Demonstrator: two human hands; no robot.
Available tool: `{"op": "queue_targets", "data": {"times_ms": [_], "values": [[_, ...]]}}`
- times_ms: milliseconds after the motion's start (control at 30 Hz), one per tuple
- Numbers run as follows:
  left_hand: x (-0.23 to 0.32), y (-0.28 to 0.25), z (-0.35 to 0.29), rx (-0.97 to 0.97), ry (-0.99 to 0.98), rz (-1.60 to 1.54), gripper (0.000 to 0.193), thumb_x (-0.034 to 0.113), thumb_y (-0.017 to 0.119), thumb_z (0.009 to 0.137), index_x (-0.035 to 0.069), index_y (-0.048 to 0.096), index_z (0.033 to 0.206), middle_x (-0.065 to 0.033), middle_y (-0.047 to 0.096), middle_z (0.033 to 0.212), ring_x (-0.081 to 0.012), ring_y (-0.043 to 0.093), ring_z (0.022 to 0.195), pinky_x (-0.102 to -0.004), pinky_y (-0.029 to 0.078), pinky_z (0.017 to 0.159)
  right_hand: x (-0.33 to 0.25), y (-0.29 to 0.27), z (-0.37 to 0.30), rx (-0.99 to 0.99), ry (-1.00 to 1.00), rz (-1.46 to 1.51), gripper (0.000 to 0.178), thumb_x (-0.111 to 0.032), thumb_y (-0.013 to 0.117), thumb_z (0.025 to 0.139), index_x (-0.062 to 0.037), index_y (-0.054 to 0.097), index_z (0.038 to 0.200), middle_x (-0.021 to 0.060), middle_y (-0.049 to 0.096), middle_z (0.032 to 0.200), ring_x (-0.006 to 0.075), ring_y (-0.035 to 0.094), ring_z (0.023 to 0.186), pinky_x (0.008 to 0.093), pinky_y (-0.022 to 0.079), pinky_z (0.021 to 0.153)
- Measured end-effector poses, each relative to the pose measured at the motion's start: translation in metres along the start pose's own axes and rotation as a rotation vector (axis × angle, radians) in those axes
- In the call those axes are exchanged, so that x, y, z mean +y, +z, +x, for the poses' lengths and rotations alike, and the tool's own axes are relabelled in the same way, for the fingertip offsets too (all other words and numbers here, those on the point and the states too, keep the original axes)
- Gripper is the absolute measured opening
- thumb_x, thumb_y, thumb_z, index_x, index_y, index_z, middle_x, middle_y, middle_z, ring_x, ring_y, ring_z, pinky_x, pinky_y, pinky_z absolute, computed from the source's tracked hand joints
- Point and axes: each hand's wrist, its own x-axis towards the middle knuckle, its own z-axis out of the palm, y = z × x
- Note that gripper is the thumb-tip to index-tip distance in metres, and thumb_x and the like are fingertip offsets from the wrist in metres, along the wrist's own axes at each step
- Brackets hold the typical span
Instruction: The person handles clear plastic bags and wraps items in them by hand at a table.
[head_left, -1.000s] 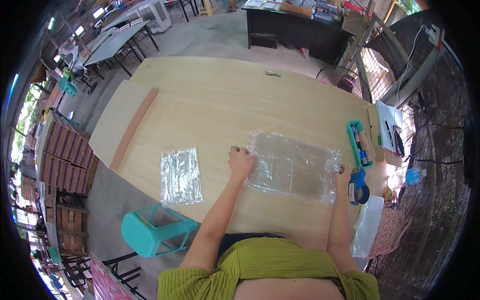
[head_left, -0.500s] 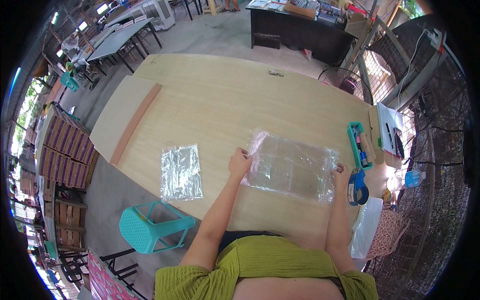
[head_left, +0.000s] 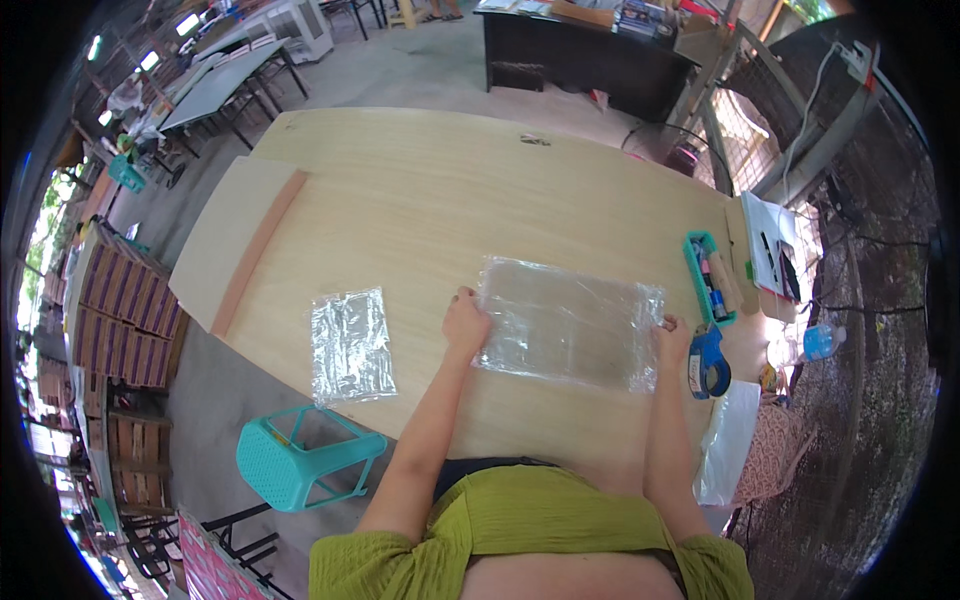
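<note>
A clear, thin plastic sheet (head_left: 565, 325), perhaps a bag, lies spread on the wooden table in front of me. My left hand (head_left: 467, 322) pinches its left edge with curled fingers. At the opposite edge, my right hand (head_left: 672, 340) has its fingertips closed on the plastic. Faint creases run across the sheet, and the tabletop shows through it. Left of my left hand is a shiny stack of folded clear plastic (head_left: 352, 345), touched by neither hand. A blue tape dispenser (head_left: 708, 362) stands just right of my right hand.
A teal basket (head_left: 697, 262) of markers and a notebook (head_left: 770, 235) lie at the table's right, near a water bottle (head_left: 822, 342). A board with a brown edge strip (head_left: 258, 255) rests at the left. A teal stool (head_left: 300, 460) stands by the near-left corner.
The sheet's left end, bunched and pinkish before, now lies flatter and straighter. Both hands stay at its edges. The whole view has shifted slightly.
</note>
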Motion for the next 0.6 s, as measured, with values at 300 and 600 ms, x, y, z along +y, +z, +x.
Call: {"op": "queue_targets", "data": {"times_ms": [300,600], "values": [[0.037,0.019,-0.026,0.16,0.812,0.179,0.046,0.015,0.057,0.081,0.009,0.051,0.126,-0.0149,0.047,0.13,-0.0346,0.043,0.121,-0.0513,0.031,0.1,-0.004,-0.002,0.001,0.008,0.085,-0.054,0.045,-0.008,0.074,0.066,-0.0026,0.062,0.109,0.0107,0.068,0.087,0.0223,0.065,0.079,0.0326,0.05,0.072],[0.001,0.043,0.009,0.064,0.613,0.358,0.065,0.034,0.048,0.09,0.008,0.028,0.147,-0.0144,0.026,0.153,-0.0353,0.025,0.14,-0.0614,0.02,0.109,-0.015,0.011,-0.006,0.002,0.041,-0.118,0.045,-0.011,0.069,0.064,0.0049,0.064,0.105,0.0195,0.069,0.096,0.0284,0.067,0.088,0.0363,0.052,0.077]]}}
